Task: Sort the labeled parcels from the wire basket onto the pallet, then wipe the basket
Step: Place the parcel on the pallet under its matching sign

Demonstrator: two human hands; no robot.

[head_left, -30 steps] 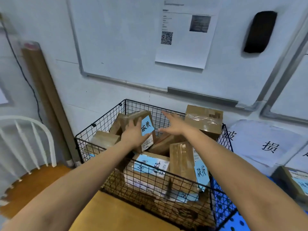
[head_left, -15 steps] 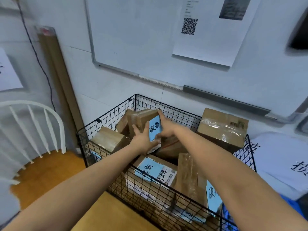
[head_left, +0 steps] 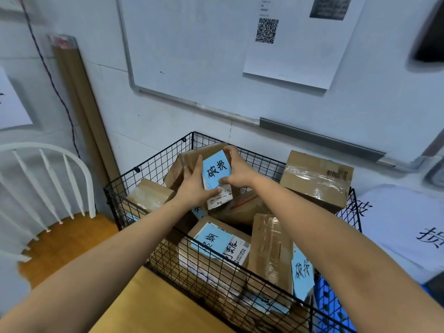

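Left grip (head_left: 192,186) & right grip (head_left: 237,174) both clasping the blue-labelled parcel (head_left: 216,169), one per side, far left of wire basket (head_left: 262,162), w/ other boxes (head_left: 216,243) piled beneath.

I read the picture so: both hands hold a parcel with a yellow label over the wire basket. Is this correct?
One detail is wrong: the label is blue, not yellow, as the head view shows. The rest is right: the left hand and the right hand both hold the parcel over the basket.
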